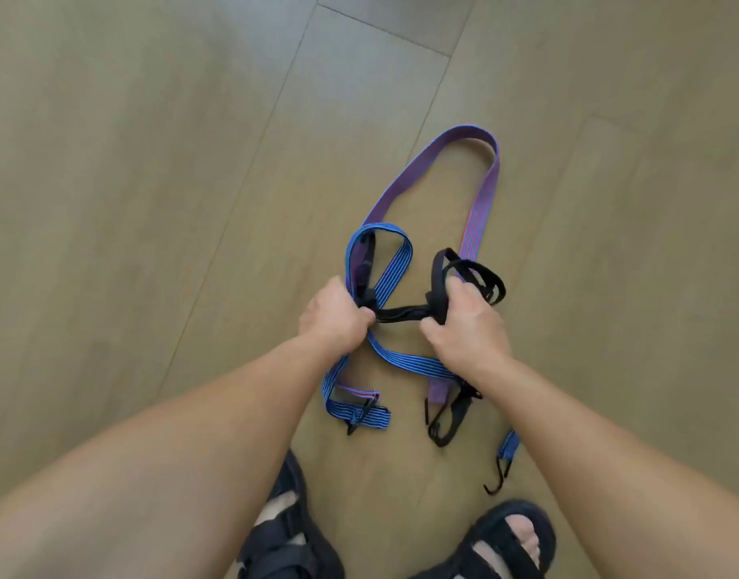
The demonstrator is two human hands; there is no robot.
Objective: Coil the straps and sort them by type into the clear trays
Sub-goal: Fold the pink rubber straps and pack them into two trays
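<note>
Black strap [401,314] runs between my fists over the wooden floor [150,160], left hand [334,317] also clutching the blue striped strap [394,265], right hand [468,323] gripping its loops.

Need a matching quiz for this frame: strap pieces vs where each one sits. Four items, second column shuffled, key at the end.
Column 1
1. black strap
2. purple strap
3. blue striped strap
4. black hook

Column 2
A. its loop reaches farthest from the person
B. lowest of the four in view, close to the right sandal
C. spans between the left hand and the right hand, gripped by both
D. forms a small loop just beyond the left hand

Pairs: 1-C, 2-A, 3-D, 4-B
</note>
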